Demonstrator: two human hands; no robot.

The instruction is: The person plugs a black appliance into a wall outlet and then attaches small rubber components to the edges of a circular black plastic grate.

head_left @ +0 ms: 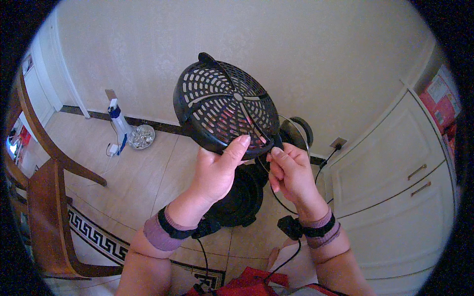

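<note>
A round black grille [232,98] with rings of slots and a small tab on its rim is held up in front of me, tilted. My left hand [215,170] grips its lower rim, thumb on the slotted face and fingers hidden behind. At the lower right edge, my right hand [291,170] pinches a short black tab [277,142] of the grille between thumb and fingers. Below, partly covered by my hands, a round black base [237,197] rests on the tiled floor. Black straps with small boxes and cables are around both wrists.
A round black part with a metal rim [296,130] stands against the wall. A wooden chair [47,197] is at left, near a white-and-blue upright device [118,121] and a bowl of small pieces [142,137]. White cabinets [390,163] line the right; a plug [338,145] sits in the wall.
</note>
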